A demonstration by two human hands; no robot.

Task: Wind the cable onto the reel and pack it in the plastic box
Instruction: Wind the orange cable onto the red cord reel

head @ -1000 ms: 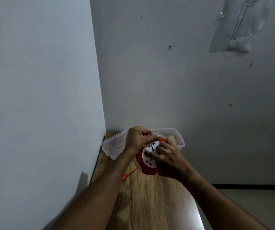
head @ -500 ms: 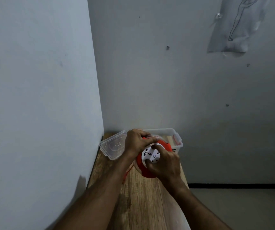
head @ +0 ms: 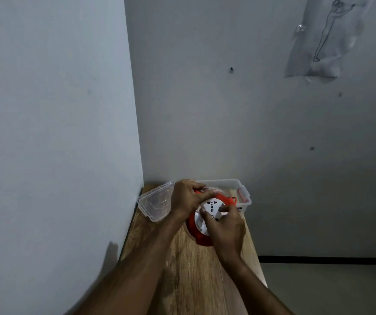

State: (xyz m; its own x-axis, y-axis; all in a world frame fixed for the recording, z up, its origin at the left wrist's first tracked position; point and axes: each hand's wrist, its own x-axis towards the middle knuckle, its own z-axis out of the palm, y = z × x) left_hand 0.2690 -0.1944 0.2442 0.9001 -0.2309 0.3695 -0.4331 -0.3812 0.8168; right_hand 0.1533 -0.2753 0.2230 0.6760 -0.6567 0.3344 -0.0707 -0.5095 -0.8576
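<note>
With the left hand (head: pixel 185 197) gripping the round red-and-white plastic reel (head: pixel 207 214) and the right hand (head: pixel 224 226) turning its face, loose windings could slip off.

A wooden desk (head: pixel 193 280) stood in the corner of two grey walls; a line drawing (head: pixel 323 39) hung on the far wall.

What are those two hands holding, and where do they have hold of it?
A red cable reel with a white socket face. The left hand grips its upper rim; the right hand has its fingers curled on the white face.
</note>
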